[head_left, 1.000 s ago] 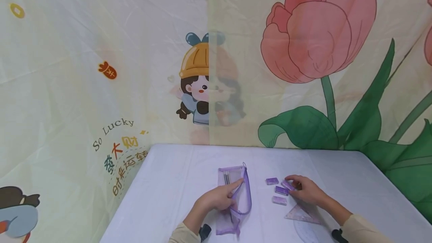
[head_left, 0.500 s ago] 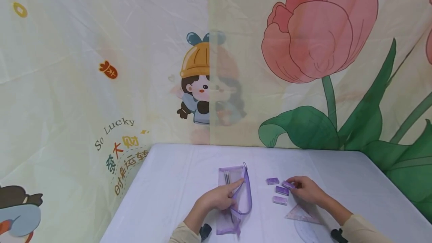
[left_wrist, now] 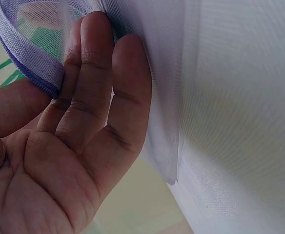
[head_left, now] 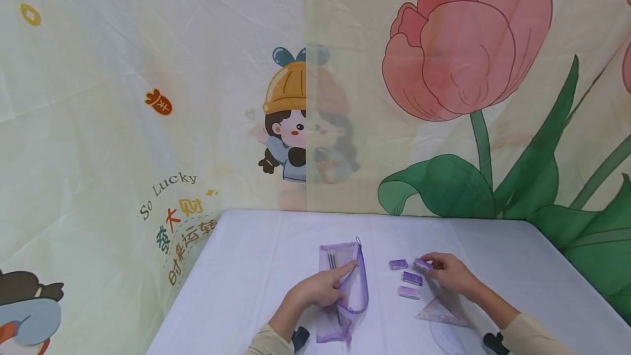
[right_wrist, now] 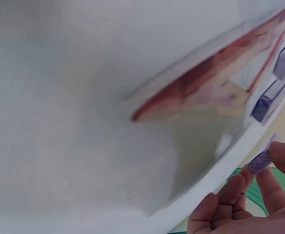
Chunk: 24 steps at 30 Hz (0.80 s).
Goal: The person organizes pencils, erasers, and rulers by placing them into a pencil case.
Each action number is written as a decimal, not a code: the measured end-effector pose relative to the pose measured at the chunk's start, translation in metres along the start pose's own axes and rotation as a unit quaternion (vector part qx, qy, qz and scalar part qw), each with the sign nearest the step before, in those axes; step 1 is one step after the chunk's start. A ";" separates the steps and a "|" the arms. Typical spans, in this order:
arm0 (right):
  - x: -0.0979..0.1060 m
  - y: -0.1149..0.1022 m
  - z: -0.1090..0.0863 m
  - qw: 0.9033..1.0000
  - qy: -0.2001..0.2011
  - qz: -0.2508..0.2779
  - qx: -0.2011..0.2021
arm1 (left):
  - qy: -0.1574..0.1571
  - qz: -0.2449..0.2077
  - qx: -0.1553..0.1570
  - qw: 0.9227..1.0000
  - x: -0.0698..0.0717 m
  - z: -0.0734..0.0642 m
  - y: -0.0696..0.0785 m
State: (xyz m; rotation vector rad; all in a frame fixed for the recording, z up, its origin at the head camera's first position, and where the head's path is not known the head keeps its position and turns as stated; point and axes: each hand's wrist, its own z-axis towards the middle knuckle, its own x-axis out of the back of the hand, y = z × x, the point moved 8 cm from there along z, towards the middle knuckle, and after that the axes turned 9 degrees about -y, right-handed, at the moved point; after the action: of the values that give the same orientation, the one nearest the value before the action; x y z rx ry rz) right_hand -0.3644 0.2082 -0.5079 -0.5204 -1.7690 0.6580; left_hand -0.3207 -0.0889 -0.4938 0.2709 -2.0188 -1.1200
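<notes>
A purple mesh pencil case [head_left: 329,333] lies on the table with its zipper edge spread. My left hand [head_left: 317,289] holds its side, the index finger stretched along the opening. In the left wrist view the zipper edge [left_wrist: 32,73] runs by the thumb and fingers [left_wrist: 94,63] lie against the mesh. Slim dark sticks [head_left: 332,259] show inside the case. My right hand [head_left: 451,273] pinches a small purple eraser [head_left: 423,263] between thumb and fingers; the right wrist view shows this eraser [right_wrist: 260,161] above the table edge line.
Beside the held one lie three more purple erasers: one at the back [head_left: 398,264], one in the middle [head_left: 412,278], one in front [head_left: 409,292]. A clear set square [head_left: 441,314] and a clear protractor [head_left: 446,338] lie nearer. A printed cloth hangs behind the table [head_left: 256,267].
My right hand has adjusted its grip on the eraser and raised it slightly away from the others. The left hand and pencil case have stayed in place.
</notes>
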 end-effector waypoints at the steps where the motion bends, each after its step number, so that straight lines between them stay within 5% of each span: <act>1: 0.000 0.000 0.000 1.000 0.000 0.004 0.000 | 0.001 0.000 0.001 1.000 0.000 0.000 0.000; 24: -0.027 -0.041 0.014 0.998 0.030 -0.012 0.055 | 0.003 0.012 0.005 1.000 0.000 0.001 -0.003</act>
State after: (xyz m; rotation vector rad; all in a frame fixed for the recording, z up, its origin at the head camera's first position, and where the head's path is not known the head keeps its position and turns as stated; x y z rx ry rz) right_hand -0.3707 0.1576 -0.5032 -0.4387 -1.6701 0.7100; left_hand -0.3218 -0.0901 -0.4962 0.2542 -2.0189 -1.0930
